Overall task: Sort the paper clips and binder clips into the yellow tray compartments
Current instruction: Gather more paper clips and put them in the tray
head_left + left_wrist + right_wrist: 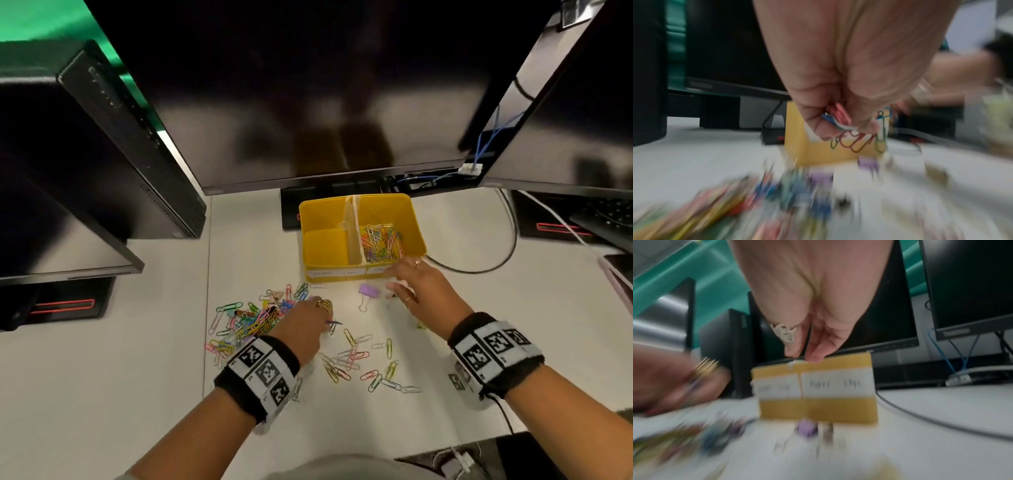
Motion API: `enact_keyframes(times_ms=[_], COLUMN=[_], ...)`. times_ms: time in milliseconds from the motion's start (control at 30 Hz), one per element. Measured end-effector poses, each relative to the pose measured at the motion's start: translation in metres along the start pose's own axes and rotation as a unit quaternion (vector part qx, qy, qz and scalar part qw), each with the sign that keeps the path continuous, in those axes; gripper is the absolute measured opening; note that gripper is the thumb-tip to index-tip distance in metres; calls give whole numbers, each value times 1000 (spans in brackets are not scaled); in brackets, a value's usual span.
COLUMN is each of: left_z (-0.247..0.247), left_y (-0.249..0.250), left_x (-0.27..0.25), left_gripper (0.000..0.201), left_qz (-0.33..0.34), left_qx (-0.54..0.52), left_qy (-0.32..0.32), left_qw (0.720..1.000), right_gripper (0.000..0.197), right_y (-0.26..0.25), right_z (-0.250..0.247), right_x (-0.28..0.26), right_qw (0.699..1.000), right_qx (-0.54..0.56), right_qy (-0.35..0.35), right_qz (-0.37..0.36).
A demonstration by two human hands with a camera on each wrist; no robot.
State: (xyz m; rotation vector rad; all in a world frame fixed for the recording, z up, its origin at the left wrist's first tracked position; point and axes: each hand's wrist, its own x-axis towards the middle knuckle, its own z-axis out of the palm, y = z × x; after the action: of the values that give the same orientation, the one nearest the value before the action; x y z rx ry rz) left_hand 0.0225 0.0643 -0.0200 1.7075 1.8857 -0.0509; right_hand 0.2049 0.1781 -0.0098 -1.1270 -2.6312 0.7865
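bright, even light | monitors glare | wrist views motion-blurred | edges warped

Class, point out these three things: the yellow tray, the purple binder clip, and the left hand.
yellow tray [322, 210]: head view, bare inner wall, left compartment.
purple binder clip [369, 291]: head view, purple body.
left hand [303, 325]: head view, back of hand.

Tray sits on the desk, just in front of the middle monitor. Tray's right compartment holds paper clips. Binder clip lies just in front of the tray's front wall. Clip pile lies front-left of the tray; loose clips scattered further in front of it. Left hand front-left of tray, at the pile's right edge. Right hand at the tray's front-right corner. Cable runs right of the tray.
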Motion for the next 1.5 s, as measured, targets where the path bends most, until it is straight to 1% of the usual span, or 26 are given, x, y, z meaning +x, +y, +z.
enact_keyframes(times_ms=[67,100,167,233,267,333,400,467,500,567,633,667,700,767,800,867,933,967,1033,1067,1133,1200,1267,1333,1400,1500], left_z=[-26,-38,-59,-70,-74,-79,-80,-78,-74,-67,-65,-66,-66,-64,-60,-40,-12,3,31,43,60,68,72,74,74,72], left_y=[10,18,36,54,62,77,87,91,91,89,85,82,78,67,60,47,34,28,23,23,26,30,31,29,26,28], left_x=[2,6,23,45,57,84,111,128,133,135,118,106,95,66,51,26,13,11,8,9,11,14,16,18,19,18], left_gripper=[27,26,24,23,23,26,32,40,42,41,38,38,37,30,26,22,22,26,37,48,72,78,67,50,37,29], left_qz=[3,8,24,29,30,30,21,9,14,51,102,112,121,119,111,72,20,0,-18,-19,-31,-51,-56,-50,-33,-32], left_qx=[-55,-74,-110,-132,-129,-104,-54,31,63,84,68,55,39,-13,-45,-78,-52,-37,-30,-28,-24,-21,-25,-10,30,80], left_qy=[28,48,96,125,130,119,69,-20,-47,-48,2,45,103,196,213,184,104,64,0,-19,-43,-53,-54,-48,-58,-62], left_qw=[998,996,989,983,983,987,996,999,997,994,992,991,987,973,970,977,993,997,999,999,998,997,997,998,997,994], right_gripper=[17,23,53,83,91,96,87,75,71,64,48,40,34,18,11,13,13,17,19,17,15,16,24,28,27,29], right_y=[10,14,19,20,19,21,23,25,27,24,22,20,22,21,21,20,13,13,13,13,12,11,14,15,13,7], right_z=[16,25,42,54,58,64,65,68,69,66,62,60,60,60,62,66,67,69,72,73,74,73,75,75,75,79], right_x=[-27,-38,-54,-63,-65,-65,-61,-56,-52,-46,-43,-42,-41,-40,-42,-44,-41,-40,-40,-39,-39,-40,-43,-45,-45,-48], right_qw=[994,987,972,962,959,959,961,964,963,961,959,954,951,947,946,953,953,956,957,960,965,968,972,975,973,967], right_qx=[-6,-6,-11,-41,-51,-54,-52,-53,-51,-39,-61,-97,-104,-136,-152,-153,-134,-116,-114,-116,-104,-93,-71,-62,-83,-150], right_qy=[-104,-157,-231,-265,-274,-274,-264,-257,-259,-264,-277,-282,-287,-286,-280,-258,-270,-269,-266,-255,-240,-233,-220,-209,-209,-202], right_qz=[19,29,44,50,49,53,57,51,59,70,19,-27,-47,-56,-61,-50,-22,-7,3,5,12,20,34,46,47,42])
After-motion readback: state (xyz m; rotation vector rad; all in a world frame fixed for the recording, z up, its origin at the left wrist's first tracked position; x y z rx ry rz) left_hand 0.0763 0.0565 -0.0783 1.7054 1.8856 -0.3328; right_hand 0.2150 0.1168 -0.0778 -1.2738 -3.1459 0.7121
